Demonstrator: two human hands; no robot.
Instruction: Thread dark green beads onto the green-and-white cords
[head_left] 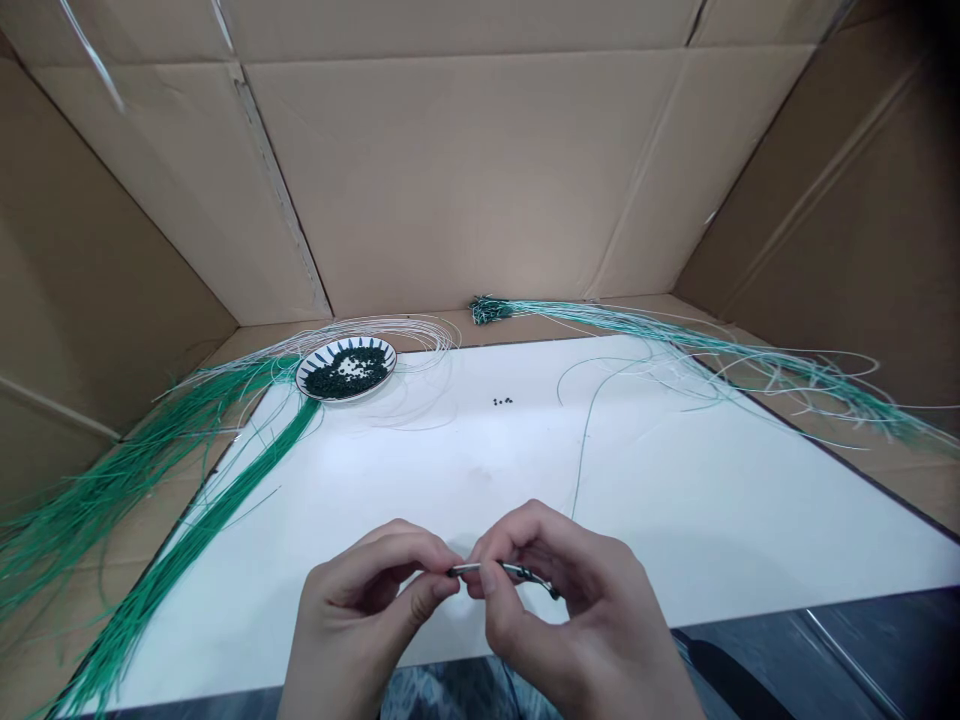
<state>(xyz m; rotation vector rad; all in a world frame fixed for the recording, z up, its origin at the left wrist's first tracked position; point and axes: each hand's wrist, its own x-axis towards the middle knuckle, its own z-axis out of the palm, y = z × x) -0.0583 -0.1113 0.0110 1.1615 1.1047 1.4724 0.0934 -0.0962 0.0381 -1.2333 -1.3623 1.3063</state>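
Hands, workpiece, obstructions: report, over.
Left hand, right hand: pinching thin, curved, dark-and-silver piece. Nothing visibly obstructing; small black beads ahead on flat white board.

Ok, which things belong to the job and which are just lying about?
Likely the job:
thin piece, pinched by left hand and right hand
plate of dark bits
loose bits
green strands
pale strands
green-white bundle

Apparently just about:
black strap-like thing
cardboard walls

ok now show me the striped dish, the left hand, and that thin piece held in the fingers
Striped dish (321,355): head view, on its rim.
Left hand (354,612): head view, near the thumb's base.
Thin piece (469,568): head view, on its pale stretch.
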